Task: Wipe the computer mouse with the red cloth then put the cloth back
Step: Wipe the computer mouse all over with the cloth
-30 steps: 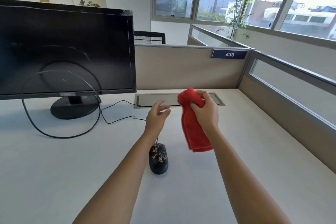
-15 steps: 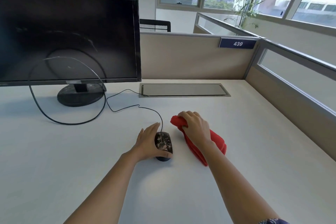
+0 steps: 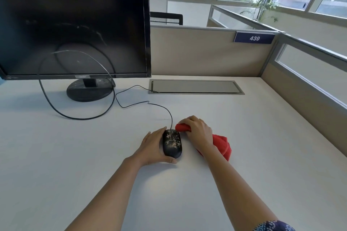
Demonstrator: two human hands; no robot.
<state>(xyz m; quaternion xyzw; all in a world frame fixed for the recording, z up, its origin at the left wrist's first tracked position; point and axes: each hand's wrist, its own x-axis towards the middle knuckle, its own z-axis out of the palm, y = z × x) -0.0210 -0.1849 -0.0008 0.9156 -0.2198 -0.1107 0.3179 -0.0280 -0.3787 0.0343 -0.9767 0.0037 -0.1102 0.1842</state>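
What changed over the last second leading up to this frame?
The left hand dropped from mid-air and took hold of the mouse. The right hand, gripping the red cloth throughout, came down to the desk just right of the mouse. The mouse stayed on the desk; the monitor did not move.

On the bench [image 3: 93, 155], the left hand [image 3: 153, 147] cups the mouse [image 3: 172, 143]; the right hand [image 3: 198, 132] grips the red cloth [image 3: 222, 146] just beside it.

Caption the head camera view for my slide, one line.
Left hand holds a black mouse on a white desk while the right hand grips a red cloth beside it.
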